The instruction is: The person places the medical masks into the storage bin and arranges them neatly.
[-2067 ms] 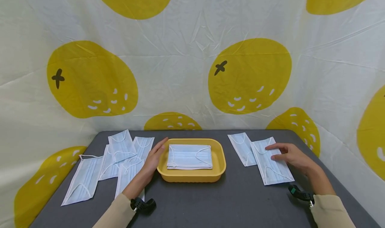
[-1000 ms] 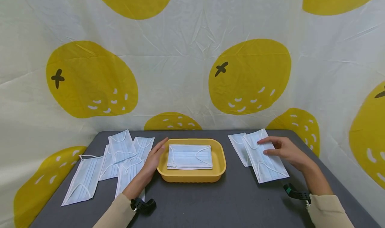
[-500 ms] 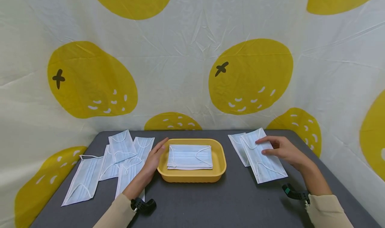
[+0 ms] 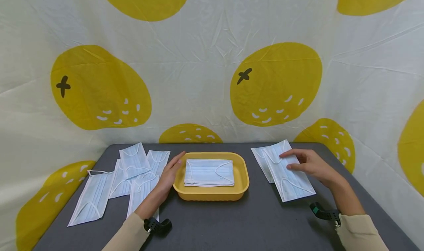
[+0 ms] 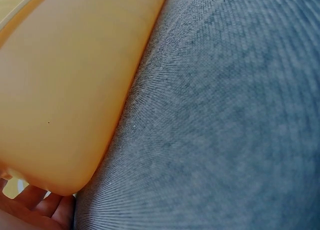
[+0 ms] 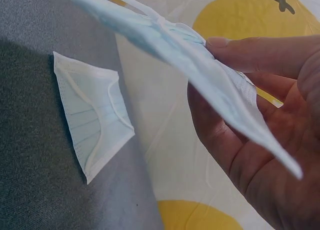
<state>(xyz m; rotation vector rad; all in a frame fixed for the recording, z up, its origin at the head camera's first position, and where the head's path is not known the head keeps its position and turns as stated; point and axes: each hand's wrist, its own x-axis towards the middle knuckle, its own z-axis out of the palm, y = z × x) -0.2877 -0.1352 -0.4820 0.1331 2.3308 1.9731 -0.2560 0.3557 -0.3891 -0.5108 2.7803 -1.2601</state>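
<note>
Nearest, on the near side of the shallow yellow tray with rounded corners (image 4: 212, 196), two beige sleeves (image 4: 127, 233) reach in, one toward the tray's left and one toward its right, each with a black wristband (image 4: 157, 226) at the cuff. The dark grey cloth-textured table surface (image 4: 212, 223) spreads under and around the tray.

Left of the tray, the pleated pale-blue leftmost mask with white ear loops (image 4: 91, 201) lies flat, its near end closer than the tray. Between it and the tray lies an overlapping group of similar masks (image 4: 134, 162), partly covered by the left forearm. The left hand (image 4: 168, 175) rests against the tray's left wall, fingers extended along it; small gaps between some of them show in the left wrist view.

Inside the tray, a flat stack of light-blue pleated masks (image 4: 208, 173) lies lengthwise across its floor, loops on top.

Right of the tray, well apart from it, the right hand (image 4: 308, 167) has thumb and fingers clamped on one light-blue pleated mask (image 4: 279, 175), held tilted above the table. Partly behind this mask and nearer the tray, another pale-blue mask (image 4: 261, 159) lies flat.

Beyond the tray hangs a whitish, creased curtain printed with yellow fruit shapes (image 4: 195, 67).
</note>
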